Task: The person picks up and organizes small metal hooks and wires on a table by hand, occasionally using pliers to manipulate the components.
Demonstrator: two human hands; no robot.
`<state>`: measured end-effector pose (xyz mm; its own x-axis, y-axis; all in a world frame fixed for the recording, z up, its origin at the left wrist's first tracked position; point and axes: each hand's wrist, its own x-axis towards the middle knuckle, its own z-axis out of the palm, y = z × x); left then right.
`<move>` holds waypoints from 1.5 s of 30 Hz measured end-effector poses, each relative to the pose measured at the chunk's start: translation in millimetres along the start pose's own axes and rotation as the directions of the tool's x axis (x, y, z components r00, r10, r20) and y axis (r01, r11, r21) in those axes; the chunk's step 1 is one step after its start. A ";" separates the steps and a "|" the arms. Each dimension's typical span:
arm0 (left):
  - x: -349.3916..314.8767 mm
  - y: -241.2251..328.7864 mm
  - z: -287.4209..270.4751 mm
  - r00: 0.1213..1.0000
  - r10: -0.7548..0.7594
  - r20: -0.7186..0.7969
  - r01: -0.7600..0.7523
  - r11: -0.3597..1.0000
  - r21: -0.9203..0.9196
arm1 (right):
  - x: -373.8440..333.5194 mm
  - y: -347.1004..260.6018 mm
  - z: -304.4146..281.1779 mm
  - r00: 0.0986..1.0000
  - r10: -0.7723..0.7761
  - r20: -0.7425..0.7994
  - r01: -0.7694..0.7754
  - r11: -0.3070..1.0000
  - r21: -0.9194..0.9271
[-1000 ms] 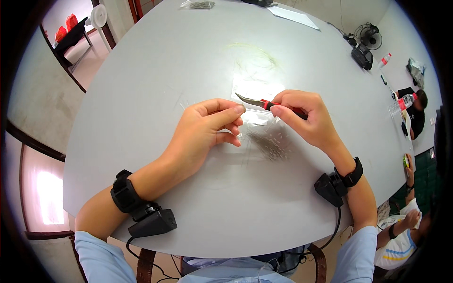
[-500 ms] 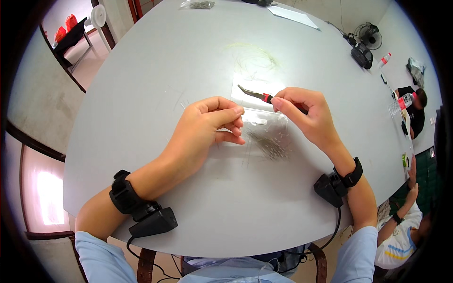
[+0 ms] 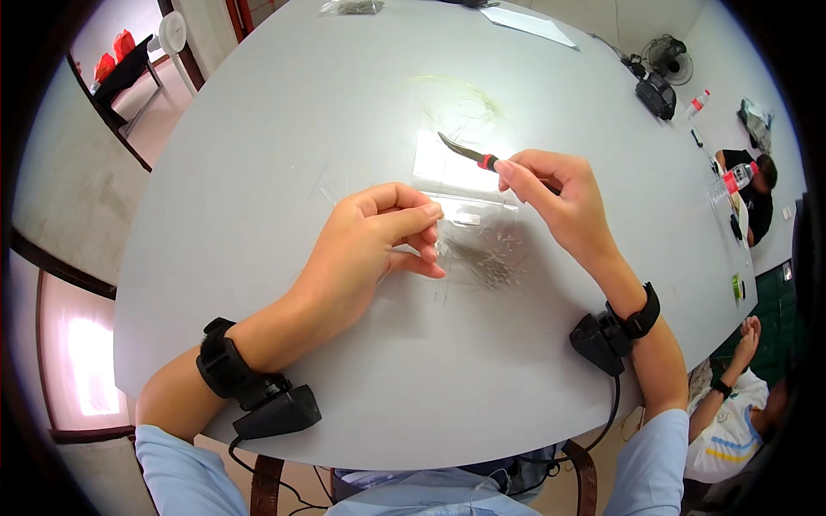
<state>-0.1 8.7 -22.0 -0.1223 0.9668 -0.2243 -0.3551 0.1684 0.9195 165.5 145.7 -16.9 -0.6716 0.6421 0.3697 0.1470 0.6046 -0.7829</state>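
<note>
My right hand (image 3: 559, 193) is closed on a slim tool with a curved, pointed dark metal tip and a red-and-black handle (image 3: 469, 153). The tip points up and left, above the table. To its left, my left hand (image 3: 383, 232) pinches thumb and index finger together, the other fingers loosely curled. Whatever the pinch holds is too small to make out. Between and just beyond my hands lies a clear plastic bag (image 3: 469, 208). A heap of short, thin grey pieces (image 3: 486, 262) is spread at its near part.
Fine loose strands (image 3: 331, 185) lie left of the bag, and a loose yellowish coil (image 3: 456, 93) lies farther off. Another small bag (image 3: 351, 7) and a white sheet (image 3: 529, 26) sit at the table's far edge. Bottles (image 3: 736, 179), a black case (image 3: 656, 95) and two people are at the right.
The tool's tip has lifted slightly in my right hand. My left hand keeps its pinch, its lower fingers a little lower. At the right, a person's hands have shifted.
</note>
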 end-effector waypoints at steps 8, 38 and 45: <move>-1.6 -1.9 3.4 0.999 -0.036 0.002 0.036 0.999 -0.019 | 1.1 8.7 -2.2 0.999 0.046 -0.026 -0.045 0.999 0.025; -12.1 3.4 7.7 0.974 0.114 0.194 -0.105 0.993 -0.053 | 33.8 2.3 35.4 0.971 -0.005 0.238 0.008 1.000 -0.010; -14.4 8.6 2.4 0.962 0.158 0.222 -0.147 0.987 -0.066 | 49.2 -1.9 61.4 0.879 -0.118 0.461 0.217 0.961 -0.169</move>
<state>0.8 -3.3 -10.1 0.0323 0.9995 0.0013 -0.3935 0.0115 0.9192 87.7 147.2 -28.0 -0.9429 0.2761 0.1863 0.1182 0.8003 -0.5878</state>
